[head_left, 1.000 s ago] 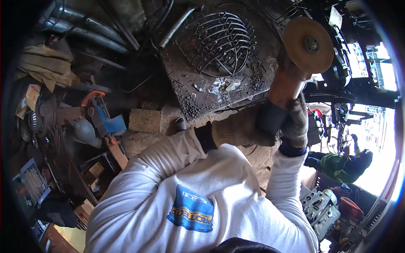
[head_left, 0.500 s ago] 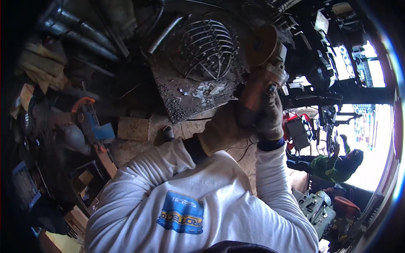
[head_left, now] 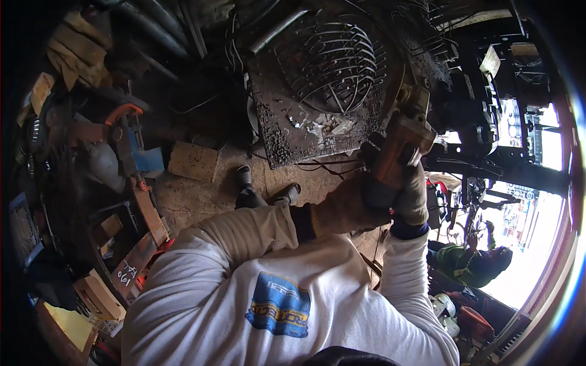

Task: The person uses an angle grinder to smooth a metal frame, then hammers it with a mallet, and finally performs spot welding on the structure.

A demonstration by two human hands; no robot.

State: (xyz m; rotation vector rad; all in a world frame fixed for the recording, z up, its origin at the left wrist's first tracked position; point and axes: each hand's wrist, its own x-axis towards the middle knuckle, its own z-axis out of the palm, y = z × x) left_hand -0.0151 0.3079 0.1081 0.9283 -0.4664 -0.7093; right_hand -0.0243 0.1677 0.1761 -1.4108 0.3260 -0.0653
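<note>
An orange-brown angle grinder (head_left: 400, 149) is in both my gloved hands, right of the middle. My left hand (head_left: 349, 206) reaches across and closes round its dark rear end. Beside it, my right hand (head_left: 414, 198) wraps the grinder's body from the right. The tool's metal head points away from me, and its disc is hard to make out against the dark background. Beyond and left of it, a rounded cage of curved metal rods (head_left: 348, 76) lies on a dark metal-topped table (head_left: 278, 131). The grinder appears apart from the cage.
A metal pipe (head_left: 278, 32) lies at the table's far edge. Black grit and pale scraps (head_left: 320, 127) litter the tabletop. An orange-and-blue metal tool (head_left: 137, 143) and a worn block (head_left: 192, 161) are at left. Another person in green (head_left: 467, 262) is at right, by the bright opening.
The grinder has come slightly nearer to me and turned, so its disc no longer shows face-on. My view has shifted; the table sits farther right and both feet now show.
</note>
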